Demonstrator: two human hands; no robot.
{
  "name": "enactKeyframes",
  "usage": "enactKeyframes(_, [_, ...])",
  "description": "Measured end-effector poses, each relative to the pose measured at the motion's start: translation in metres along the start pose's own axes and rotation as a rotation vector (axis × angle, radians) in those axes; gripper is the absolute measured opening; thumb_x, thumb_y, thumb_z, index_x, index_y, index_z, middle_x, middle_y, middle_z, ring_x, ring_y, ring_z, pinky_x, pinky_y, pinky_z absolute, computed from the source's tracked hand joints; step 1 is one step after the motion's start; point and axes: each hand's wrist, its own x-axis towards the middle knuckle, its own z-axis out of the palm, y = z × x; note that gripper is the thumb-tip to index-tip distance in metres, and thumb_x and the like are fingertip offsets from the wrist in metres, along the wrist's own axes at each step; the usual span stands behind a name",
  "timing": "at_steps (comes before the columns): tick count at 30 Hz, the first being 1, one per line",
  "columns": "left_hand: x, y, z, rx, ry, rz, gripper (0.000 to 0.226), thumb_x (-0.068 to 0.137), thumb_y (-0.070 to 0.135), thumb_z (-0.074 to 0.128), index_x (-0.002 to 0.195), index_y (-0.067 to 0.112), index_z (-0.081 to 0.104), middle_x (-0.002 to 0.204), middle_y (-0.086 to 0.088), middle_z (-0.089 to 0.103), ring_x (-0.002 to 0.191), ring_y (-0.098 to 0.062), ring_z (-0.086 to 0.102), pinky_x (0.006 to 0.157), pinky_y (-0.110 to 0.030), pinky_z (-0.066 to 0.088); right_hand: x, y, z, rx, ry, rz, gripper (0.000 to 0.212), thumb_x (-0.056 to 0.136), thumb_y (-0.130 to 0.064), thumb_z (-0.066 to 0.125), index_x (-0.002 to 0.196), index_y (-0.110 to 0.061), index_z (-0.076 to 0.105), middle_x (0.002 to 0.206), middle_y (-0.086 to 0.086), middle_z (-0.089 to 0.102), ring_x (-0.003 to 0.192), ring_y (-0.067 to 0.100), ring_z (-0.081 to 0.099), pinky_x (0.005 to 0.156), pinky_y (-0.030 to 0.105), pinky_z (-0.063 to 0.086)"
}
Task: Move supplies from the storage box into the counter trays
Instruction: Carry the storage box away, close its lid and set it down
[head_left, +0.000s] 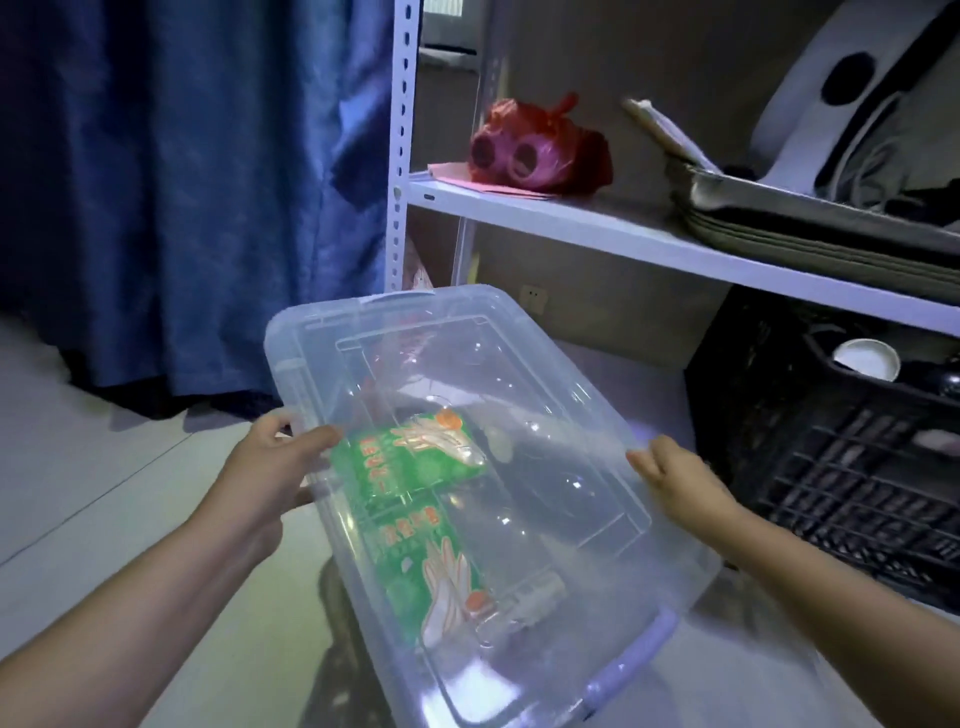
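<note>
With my left hand (275, 457) gripping one side of the clear storage box (467, 467) mid-frame and my right hand (670, 478) the other, I should carry it level so the green packets (410, 467) stay put.

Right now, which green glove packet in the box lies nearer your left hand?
The upper green packet, right beside the left hand; the other packet lies lower, toward the box's purple latch.

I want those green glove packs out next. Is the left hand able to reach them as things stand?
Probably not yet. The left hand grips the edge of the clear storage box, and the lid appears shut over the green glove packs. The lid would have to come off first.
</note>
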Motion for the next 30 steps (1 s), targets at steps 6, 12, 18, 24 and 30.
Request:
enactKeyframes(6, [0.017,0.038,0.036,-0.028,-0.038,0.068,0.009,0.081,0.015,0.062,0.079,0.021,0.055,0.052,0.006,0.053,0.039,-0.009,0.048,0.051,-0.023,0.034,-0.014,0.01,-0.033,0.212,0.059,0.029,0.034,0.095,-0.029,0.05,0.07,-0.012,0.036,0.069,0.006,0.039,0.064,0.018,0.036,0.057,0.034,0.027])
enactKeyframes(12, [0.022,0.06,0.062,-0.025,-0.053,-0.033,0.009,0.08,0.018,0.061,0.073,0.021,0.055,0.053,-0.001,0.051,0.031,-0.018,0.044,0.038,-0.022,0.039,-0.016,0.011,-0.072,0.223,0.115,0.06,0.034,0.095,-0.029,0.051,0.067,-0.011,0.041,0.066,0.003,0.042,0.059,0.017,0.039,0.054,0.032,0.029])
enactKeyframes(18, [0.051,0.073,0.09,0.01,-0.099,-0.063,0.007,0.084,0.007,0.061,0.077,0.007,0.059,0.066,-0.008,0.056,0.037,-0.011,0.054,0.032,-0.012,0.04,-0.002,-0.001,-0.078,0.273,0.082,0.219,0.033,0.097,-0.033,0.046,0.084,-0.004,0.054,0.081,0.01,0.055,0.068,0.02,0.05,0.061,0.032,0.036])
enactKeyframes(24, [0.062,0.069,0.091,-0.134,-0.241,-0.063,0.015,0.086,-0.004,0.053,0.098,-0.01,0.06,0.09,-0.02,0.06,0.07,-0.02,0.061,0.072,-0.024,0.049,0.019,-0.017,-0.08,0.38,0.051,0.323,0.045,0.098,-0.033,0.044,0.116,0.007,0.053,0.108,0.022,0.059,0.093,0.034,0.058,0.072,0.031,0.04])
enactKeyframes(30, [0.027,0.05,0.084,0.547,-0.242,0.194,0.041,0.074,0.023,0.074,0.11,0.028,0.057,0.109,-0.013,0.065,0.082,-0.033,0.067,0.067,-0.053,0.057,0.052,-0.043,-0.089,0.441,-0.011,0.392,0.049,0.101,-0.032,0.036,0.133,0.006,0.037,0.102,0.023,0.056,0.079,0.034,0.055,0.067,0.029,0.038])
